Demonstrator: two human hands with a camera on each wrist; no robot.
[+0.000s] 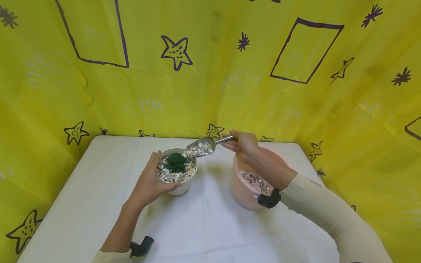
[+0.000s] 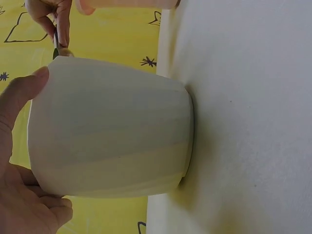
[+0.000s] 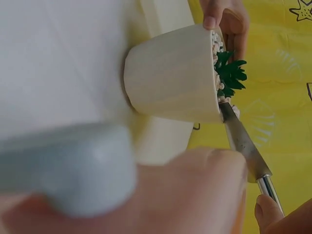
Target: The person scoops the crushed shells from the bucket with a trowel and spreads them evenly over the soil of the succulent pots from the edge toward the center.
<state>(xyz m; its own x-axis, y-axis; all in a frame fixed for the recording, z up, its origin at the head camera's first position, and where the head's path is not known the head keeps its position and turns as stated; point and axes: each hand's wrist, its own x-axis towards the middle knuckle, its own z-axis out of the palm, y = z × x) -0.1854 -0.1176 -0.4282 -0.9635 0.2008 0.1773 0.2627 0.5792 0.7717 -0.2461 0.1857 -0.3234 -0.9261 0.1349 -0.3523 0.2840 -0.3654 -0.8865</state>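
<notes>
A white flowerpot (image 1: pixel 181 190) stands on the table, holding a small green succulent (image 1: pixel 175 163) amid pale stone chips (image 1: pixel 170 176). My left hand (image 1: pixel 152 182) grips this pot by its upper side, thumb and fingers on opposite sides of the rim, as the left wrist view also shows. Between the fingers and thumb of my right hand (image 1: pixel 245 146) is the handle of a metal scoop (image 1: pixel 212 142), loaded with stone chips (image 1: pixel 201 149). Its lip is right at the pot's right rim, tilted toward the plant; in the right wrist view the scoop (image 3: pixel 243 146) overlaps the rim.
Under my right forearm stands a pink pot (image 1: pixel 243 195) with stone chips (image 1: pixel 254 180) in the bottom. A white cloth covers the table (image 1: pixel 204 226). Behind and at both sides hangs a yellow curtain (image 1: pixel 204 91) with star drawings. Black wrist mounts (image 1: pixel 269 199) stick out from both sleeves.
</notes>
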